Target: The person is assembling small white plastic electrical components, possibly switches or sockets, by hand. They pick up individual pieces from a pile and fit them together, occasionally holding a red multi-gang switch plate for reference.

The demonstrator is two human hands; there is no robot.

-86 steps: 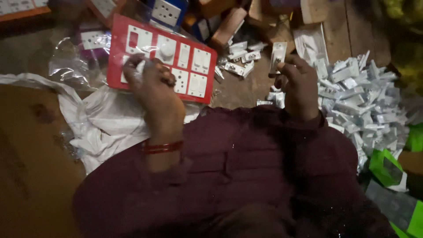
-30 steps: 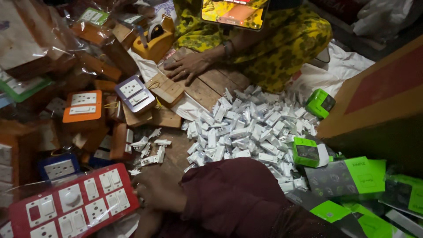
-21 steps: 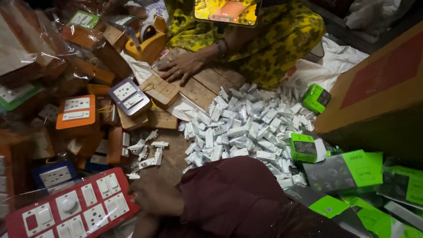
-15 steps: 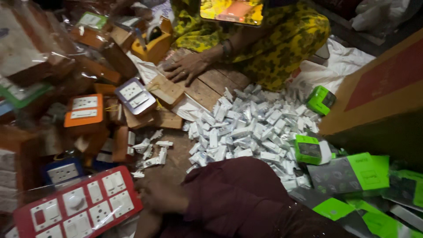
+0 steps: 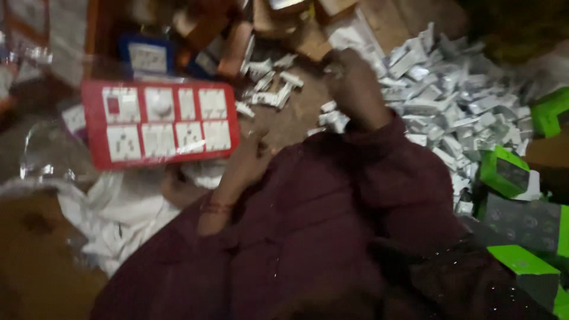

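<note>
The left hand [image 5: 249, 163] touches the red switch board [image 5: 160, 123] at its four o'clock corner; its grip is too blurred to tell. The right hand [image 5: 349, 83] pinches a small white packet [image 5: 333, 70] at the heap's [image 5: 450, 106] nine o'clock edge, with bare floor [image 5: 290, 118] between the hands.

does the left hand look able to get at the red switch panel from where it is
Probably yes: the left hand lies at the lower right corner of the red switch panel, seemingly touching its edge, with nothing between them, though the picture is blurred.

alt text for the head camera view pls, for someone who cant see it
A person in a maroon garment rests the left hand beside a red switch panel, while the right hand reaches toward a heap of small white packets. Green boxes lie at the right; the picture is blurred.
</note>
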